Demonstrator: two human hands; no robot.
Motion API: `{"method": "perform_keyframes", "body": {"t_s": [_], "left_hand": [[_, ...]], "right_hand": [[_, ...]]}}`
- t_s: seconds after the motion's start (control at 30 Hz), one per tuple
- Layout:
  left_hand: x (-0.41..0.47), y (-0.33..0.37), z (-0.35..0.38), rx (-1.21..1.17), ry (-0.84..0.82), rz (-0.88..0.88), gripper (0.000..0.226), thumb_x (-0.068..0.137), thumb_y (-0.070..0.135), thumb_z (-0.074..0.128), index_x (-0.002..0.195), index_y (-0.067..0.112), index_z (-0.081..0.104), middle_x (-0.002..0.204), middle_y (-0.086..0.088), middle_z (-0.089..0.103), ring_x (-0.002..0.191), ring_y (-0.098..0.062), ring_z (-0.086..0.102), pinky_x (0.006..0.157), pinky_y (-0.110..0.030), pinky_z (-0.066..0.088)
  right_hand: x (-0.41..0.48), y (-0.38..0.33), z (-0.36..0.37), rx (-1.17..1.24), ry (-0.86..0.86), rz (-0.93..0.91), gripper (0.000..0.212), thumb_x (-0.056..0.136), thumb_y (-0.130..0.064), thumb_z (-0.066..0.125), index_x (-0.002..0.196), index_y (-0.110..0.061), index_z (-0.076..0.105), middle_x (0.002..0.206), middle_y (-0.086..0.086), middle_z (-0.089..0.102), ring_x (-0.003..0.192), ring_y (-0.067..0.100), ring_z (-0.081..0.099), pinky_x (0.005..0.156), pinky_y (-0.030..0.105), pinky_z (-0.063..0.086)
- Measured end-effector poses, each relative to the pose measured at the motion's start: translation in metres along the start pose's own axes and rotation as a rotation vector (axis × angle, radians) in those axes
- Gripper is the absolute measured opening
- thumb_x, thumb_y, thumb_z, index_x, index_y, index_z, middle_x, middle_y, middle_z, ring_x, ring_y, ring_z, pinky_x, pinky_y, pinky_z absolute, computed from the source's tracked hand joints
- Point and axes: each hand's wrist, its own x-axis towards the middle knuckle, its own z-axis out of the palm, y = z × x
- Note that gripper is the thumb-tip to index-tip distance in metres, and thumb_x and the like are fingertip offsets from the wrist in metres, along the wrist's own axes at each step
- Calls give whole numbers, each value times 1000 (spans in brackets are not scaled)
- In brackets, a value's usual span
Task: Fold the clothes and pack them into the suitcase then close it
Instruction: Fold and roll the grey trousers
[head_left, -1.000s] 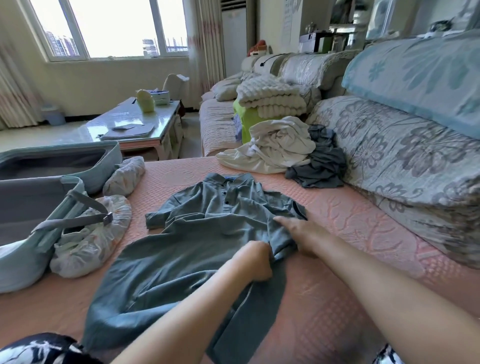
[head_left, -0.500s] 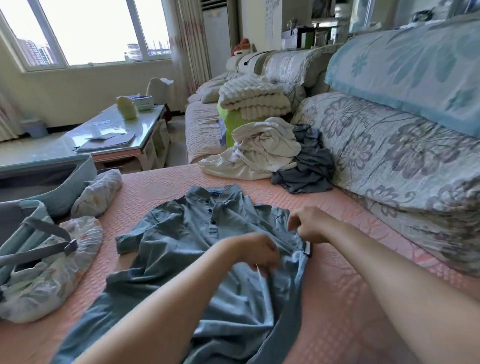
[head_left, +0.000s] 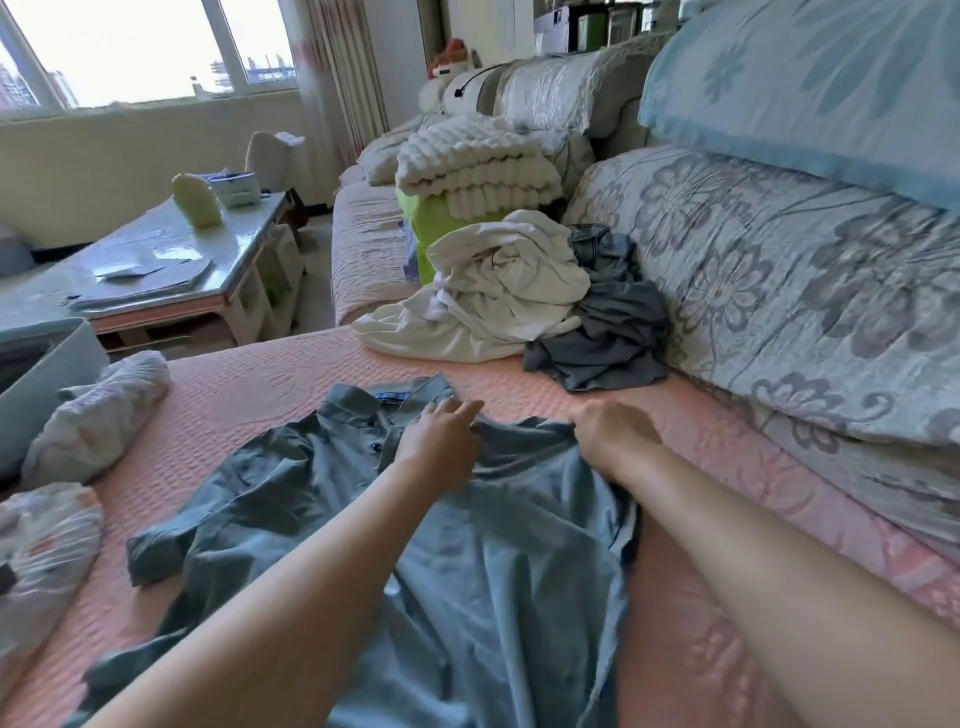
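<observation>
Head view: looks down along two bare forearms onto a pink quilted sofa seat (head_left: 291, 384)
Shirt: a grey-blue shirt (head_left: 498, 561) lies spread in the middle of the sofa seat, collar towards the far edge and button strip facing up; one short sleeve sticks out to the left, and the lower part runs out of the picture at the near edge
Left hand: the left hand (head_left: 441, 436) rests on the shirt just below the collar, beside the button strip; its fingers (head_left: 457, 410) are straight and loose and hold nothing
Right hand: the right hand (head_left: 613, 436) sits at the shirt's right shoulder, fingers curled down and gripping the cloth edge there
Suitcase: a pale open suitcase (head_left: 47, 364) stands at the left edge of the sofa seat, only one corner in view, apart from the shirt
Bundles: one wrapped bundle (head_left: 98, 415) leans against the suitcase wall; a second bundle (head_left: 41, 540) lies nearer along the left edge, both clear of the shirt
White clothes: a crumpled white heap (head_left: 498, 291) sits at the far edge of the sofa seat
Dark clothes: a crumpled dark grey heap (head_left: 613, 332) touches the white heap on its right, against the flowered back cushion (head_left: 779, 291)
Blanket: a folded white ribbed blanket (head_left: 478, 166) lies beyond the white heap
</observation>
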Motion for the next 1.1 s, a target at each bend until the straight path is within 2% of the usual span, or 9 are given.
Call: {"method": "perform_keyframes", "body": {"t_s": [0.13,0.23,0.4,0.57,0.73,0.8,0.9,0.97,1.1], "left_hand": [[13,-10,7,-56,-19,9,37,99,32,49,135,25,55,136,-5,53,124,-28,51,100,-38,45],[29,-8,11,-71,9,37,26,100,21,46,116,22,66,121,-5,61,110,-28,59,93,-39,49],[65,-20,11,-19,70,-66,42,96,10,51,137,19,48,133,-6,50,117,-29,56,90,-41,52],[95,-38,10,76,-179,-180,80,96,41,55,157,19,8,158,-8,27,137,-31,41,101,-46,45],[116,-51,-7,41,-250,-169,51,81,44,69,120,11,63,113,-8,67,100,-28,63,87,-33,50],[119,-56,-12,-50,-130,-216,34,85,36,67,112,16,66,109,-7,69,99,-29,64,84,-34,50],[130,-59,-17,-263,313,-293,33,88,24,62,120,17,59,120,-13,63,109,-36,60,86,-39,47],[139,-55,-19,-377,429,-261,39,88,17,62,126,12,52,127,-17,56,115,-38,55,90,-39,45],[142,-60,-1,-428,-6,-132,98,85,23,73,158,22,7,157,-15,27,140,-36,36,112,-43,36]], "right_hand": [[5,35,-11,-292,-83,263,39,93,-16,56,132,-21,59,131,1,62,120,23,59,97,37,44],[11,26,-3,-344,-22,171,45,92,-21,54,136,-20,51,135,6,54,124,26,50,101,41,38],[37,-12,1,29,89,-32,48,91,-13,40,139,-17,48,139,9,49,127,29,45,106,42,36],[62,-22,12,-236,11,-43,36,98,-31,49,130,-17,57,133,6,57,123,26,46,102,41,35],[81,-24,6,3,130,92,25,93,-16,52,114,-15,65,117,7,66,108,27,61,80,33,46],[86,-30,8,215,186,184,25,91,-10,51,110,-14,66,112,10,68,103,32,65,71,31,44],[101,-39,8,405,362,222,18,97,-11,48,110,-12,60,105,13,69,96,35,66,67,32,41],[113,-40,8,452,432,204,16,99,-13,46,110,-12,58,105,14,69,97,35,66,67,33,40],[117,-42,28,392,51,146,54,101,-34,48,147,-12,33,149,12,42,135,33,44,104,41,38]]}}
